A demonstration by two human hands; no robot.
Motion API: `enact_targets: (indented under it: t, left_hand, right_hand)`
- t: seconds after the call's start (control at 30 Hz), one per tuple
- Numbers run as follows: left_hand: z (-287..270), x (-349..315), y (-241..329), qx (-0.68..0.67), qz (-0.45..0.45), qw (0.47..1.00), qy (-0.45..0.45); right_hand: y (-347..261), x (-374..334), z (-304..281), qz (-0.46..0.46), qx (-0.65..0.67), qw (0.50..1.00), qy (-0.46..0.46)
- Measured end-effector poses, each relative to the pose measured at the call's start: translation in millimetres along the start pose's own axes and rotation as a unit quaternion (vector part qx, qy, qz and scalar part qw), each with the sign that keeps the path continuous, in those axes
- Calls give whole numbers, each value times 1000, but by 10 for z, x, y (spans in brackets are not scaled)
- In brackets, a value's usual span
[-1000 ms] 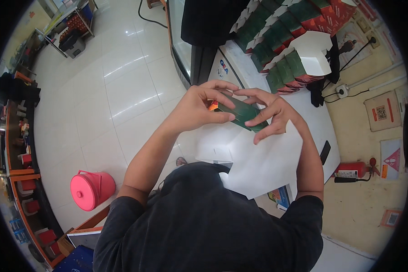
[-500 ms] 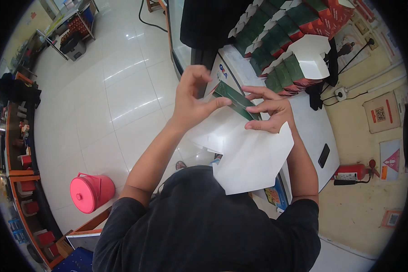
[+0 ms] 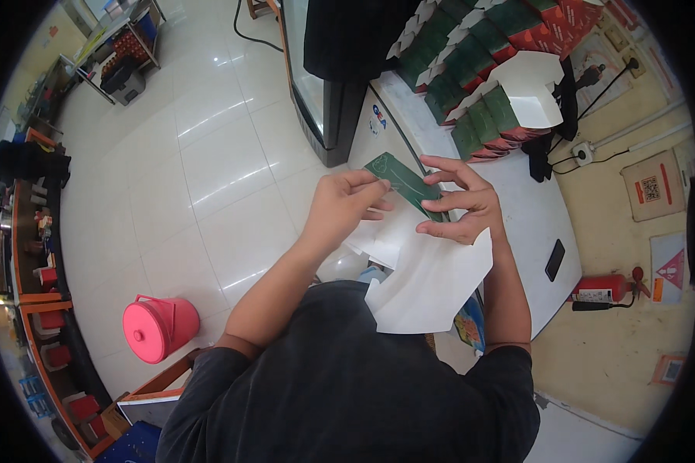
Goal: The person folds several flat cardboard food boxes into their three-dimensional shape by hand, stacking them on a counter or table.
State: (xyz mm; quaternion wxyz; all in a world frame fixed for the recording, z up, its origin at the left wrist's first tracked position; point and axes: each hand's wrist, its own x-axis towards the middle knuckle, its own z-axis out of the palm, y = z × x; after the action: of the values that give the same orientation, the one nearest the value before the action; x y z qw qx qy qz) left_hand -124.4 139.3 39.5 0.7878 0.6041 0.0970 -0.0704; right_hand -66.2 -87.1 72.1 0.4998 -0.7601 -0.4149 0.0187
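Observation:
A partly folded cardboard box is held in front of my chest, its narrow green side facing up and its white inner flaps spread toward me. My left hand pinches the left edge of the green side between thumb and fingers. On the opposite side, my right hand grips the box with thumb and fingers apart around the green panel. Several folded boxes in green and red stand in rows on the white counter beyond my right hand; the closest one has its white flaps open.
A black phone lies on the white counter to the right. Against the wall is a red fire extinguisher. A pink lidded bucket stands on the tiled floor at left. A dark post rises ahead.
My left hand has closed from a spread pose onto the green side's edge and come lower. The box has turned so more of its green face shows, and the white flaps have shifted.

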Motion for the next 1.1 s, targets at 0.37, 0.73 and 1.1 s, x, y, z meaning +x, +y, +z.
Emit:
enact_targets:
  t: [0.37, 0.73, 1.1]
  left_hand:
    - [248, -21, 60, -221, -73, 970, -65]
    - [337, 27, 147, 46, 23, 982, -182]
    - [-744, 413, -187, 89, 180, 963, -179]
  right_hand:
    - [-254, -17, 75, -68, -234, 965, 94]
    - [-229, 49, 29, 88, -171, 974, 121]
    - [562, -271, -262, 224, 230, 917, 238]
